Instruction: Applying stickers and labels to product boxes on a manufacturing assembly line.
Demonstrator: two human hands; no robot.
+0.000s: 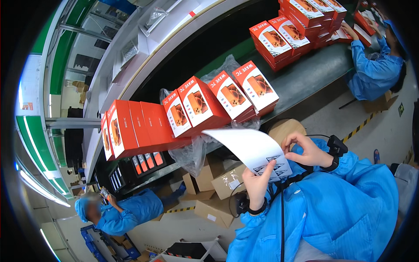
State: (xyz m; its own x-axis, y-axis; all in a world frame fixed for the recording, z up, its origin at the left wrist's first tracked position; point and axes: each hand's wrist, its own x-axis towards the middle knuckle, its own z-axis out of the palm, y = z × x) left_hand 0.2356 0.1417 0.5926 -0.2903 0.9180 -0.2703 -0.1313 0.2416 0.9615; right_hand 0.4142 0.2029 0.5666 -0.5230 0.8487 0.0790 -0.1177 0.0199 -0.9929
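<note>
My left hand point(258, 180) holds a white sheet of stickers point(251, 146) by its lower edge, thumb on top. Small black-printed labels sit in rows near that end of the sheet. My right hand point(306, 150) pinches the sheet's edge with thumb and forefinger beside those labels. A black device point(337, 146) is strapped at my right wrist, and a black band circles the left wrist. Both sleeves are blue. Just beyond the sheet, red and white product boxes point(198, 105) lie on the dark conveyor belt point(301, 78).
More red boxes point(131, 129) are stacked to the left and further along the belt point(283, 37). Clear plastic bags point(192, 155) and brown cartons point(218, 209) lie under the line. One person in blue point(373, 65) works at the belt, another point(126, 214) sits lower left.
</note>
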